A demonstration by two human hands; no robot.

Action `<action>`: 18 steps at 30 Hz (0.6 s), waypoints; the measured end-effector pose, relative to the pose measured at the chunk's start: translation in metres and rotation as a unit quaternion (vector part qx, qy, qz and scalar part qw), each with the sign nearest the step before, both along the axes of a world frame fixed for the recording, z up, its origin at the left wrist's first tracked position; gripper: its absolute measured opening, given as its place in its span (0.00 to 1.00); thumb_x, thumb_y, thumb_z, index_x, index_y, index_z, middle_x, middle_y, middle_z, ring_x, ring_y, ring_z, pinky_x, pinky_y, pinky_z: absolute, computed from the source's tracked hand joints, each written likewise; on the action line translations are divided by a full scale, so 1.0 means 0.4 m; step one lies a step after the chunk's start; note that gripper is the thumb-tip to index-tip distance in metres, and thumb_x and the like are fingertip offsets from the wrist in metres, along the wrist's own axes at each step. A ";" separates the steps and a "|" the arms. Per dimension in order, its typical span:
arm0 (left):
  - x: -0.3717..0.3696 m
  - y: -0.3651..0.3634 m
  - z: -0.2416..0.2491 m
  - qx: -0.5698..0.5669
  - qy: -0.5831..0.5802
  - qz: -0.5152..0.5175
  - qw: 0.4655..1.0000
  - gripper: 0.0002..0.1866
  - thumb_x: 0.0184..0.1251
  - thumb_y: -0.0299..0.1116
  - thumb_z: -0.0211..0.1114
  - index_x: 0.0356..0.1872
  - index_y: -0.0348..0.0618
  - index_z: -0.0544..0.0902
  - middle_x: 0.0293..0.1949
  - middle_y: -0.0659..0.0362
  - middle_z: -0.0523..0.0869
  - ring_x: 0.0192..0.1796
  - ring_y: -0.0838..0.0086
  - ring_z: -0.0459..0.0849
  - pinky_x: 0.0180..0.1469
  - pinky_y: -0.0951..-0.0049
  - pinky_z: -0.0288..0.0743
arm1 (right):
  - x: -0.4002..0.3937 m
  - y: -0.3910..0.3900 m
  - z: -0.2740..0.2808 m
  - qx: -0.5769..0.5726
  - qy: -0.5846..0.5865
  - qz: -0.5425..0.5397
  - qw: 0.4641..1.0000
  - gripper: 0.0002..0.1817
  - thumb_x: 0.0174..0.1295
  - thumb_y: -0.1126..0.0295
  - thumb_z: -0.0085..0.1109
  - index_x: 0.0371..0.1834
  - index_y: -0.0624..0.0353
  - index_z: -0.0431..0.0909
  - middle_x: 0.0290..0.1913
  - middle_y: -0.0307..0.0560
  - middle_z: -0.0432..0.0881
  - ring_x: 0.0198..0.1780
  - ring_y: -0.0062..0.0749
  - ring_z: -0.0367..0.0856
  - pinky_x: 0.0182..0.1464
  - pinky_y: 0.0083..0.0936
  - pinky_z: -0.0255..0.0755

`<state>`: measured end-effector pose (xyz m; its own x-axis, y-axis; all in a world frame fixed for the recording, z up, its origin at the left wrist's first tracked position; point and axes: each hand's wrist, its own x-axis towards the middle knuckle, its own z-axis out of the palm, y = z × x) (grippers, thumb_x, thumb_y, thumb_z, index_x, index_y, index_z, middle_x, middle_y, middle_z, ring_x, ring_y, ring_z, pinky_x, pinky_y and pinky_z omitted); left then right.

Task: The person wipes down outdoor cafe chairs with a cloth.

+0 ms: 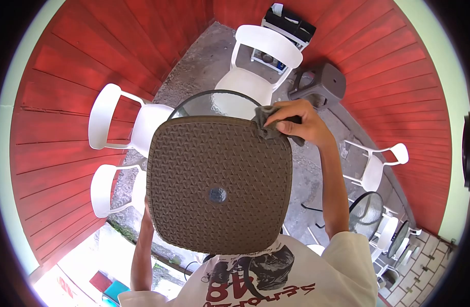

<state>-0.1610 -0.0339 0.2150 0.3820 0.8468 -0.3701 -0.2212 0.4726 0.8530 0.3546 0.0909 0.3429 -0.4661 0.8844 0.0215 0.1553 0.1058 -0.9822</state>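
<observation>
- At the far right corner of the brown stool top (217,158), the right hand (300,119) is pinching a gray cloth (268,128) against it.
- Before the person's chest, the stool top is covering most of the left hand (148,215); its grip I cannot tell.
- Red shirt lettering (230,289) is showing upside down, not surely readable.

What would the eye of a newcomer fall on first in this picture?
First, the large brown woven-pattern panel in the centre, probably a stool seat, with the right hand holding a dark cloth at its upper right corner. Then, white chairs beyond and to the left, and red plank walls on both sides.
</observation>
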 end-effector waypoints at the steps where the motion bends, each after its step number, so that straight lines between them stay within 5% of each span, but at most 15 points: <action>1: 0.005 0.004 -0.001 0.001 -0.002 0.000 1.000 0.29 0.80 0.40 0.59 0.73 0.34 0.66 0.66 0.52 0.76 0.64 0.70 0.79 0.65 0.65 0.76 | -0.014 0.033 0.000 0.012 0.000 0.024 1.000 0.18 0.66 0.57 0.68 0.46 0.63 0.90 0.35 0.43 0.85 0.35 0.25 0.77 0.40 0.24 0.68; 3: 0.012 0.013 -0.007 0.004 -0.006 0.000 1.000 0.29 0.79 0.40 0.59 0.73 0.34 0.66 0.66 0.52 0.76 0.64 0.70 0.79 0.65 0.65 0.76 | -0.069 0.097 0.000 0.036 -0.002 0.071 0.997 0.18 0.65 0.58 0.68 0.44 0.64 0.90 0.32 0.43 0.83 0.35 0.28 0.76 0.40 0.28 0.66; 7: 0.029 0.019 -0.020 0.007 -0.013 0.003 1.000 0.29 0.79 0.40 0.59 0.73 0.34 0.66 0.67 0.52 0.76 0.64 0.70 0.78 0.65 0.65 0.75 | -0.190 0.214 0.000 -0.002 -0.066 0.161 0.985 0.16 0.66 0.62 0.67 0.50 0.60 0.91 0.44 0.46 0.90 0.44 0.31 0.83 0.52 0.26 0.72; 10: 0.038 0.025 -0.026 0.014 -0.017 0.004 1.000 0.29 0.79 0.40 0.60 0.73 0.33 0.65 0.67 0.52 0.76 0.64 0.70 0.78 0.65 0.66 0.75 | -0.261 0.260 -0.001 -0.036 0.007 0.201 0.979 0.16 0.67 0.61 0.67 0.52 0.58 0.90 0.48 0.48 0.90 0.47 0.32 0.84 0.55 0.26 0.73; 13: 0.058 0.029 -0.019 0.033 -0.017 0.011 0.999 0.29 0.79 0.39 0.60 0.73 0.33 0.65 0.67 0.52 0.76 0.64 0.70 0.78 0.65 0.66 0.75 | -0.224 0.246 -0.003 -0.022 -0.079 0.173 0.981 0.18 0.68 0.59 0.67 0.52 0.59 0.90 0.47 0.47 0.91 0.46 0.32 0.84 0.54 0.28 0.74; 18: 0.140 0.050 0.062 0.054 0.014 0.051 0.997 0.22 0.83 0.43 0.52 0.63 0.33 0.75 0.56 0.54 0.82 0.54 0.72 0.79 0.59 0.66 0.75 | -0.042 0.168 -0.008 -0.055 -0.036 0.169 0.983 0.17 0.62 0.60 0.71 0.50 0.56 0.92 0.45 0.47 0.91 0.44 0.30 0.83 0.51 0.29 0.73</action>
<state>-0.1049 -0.0140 0.2396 0.2826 0.9161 -0.2843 -0.2385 0.3542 0.9043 0.3377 0.1580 0.3397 -0.7313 0.6733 -0.1089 0.1981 0.0569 -0.9785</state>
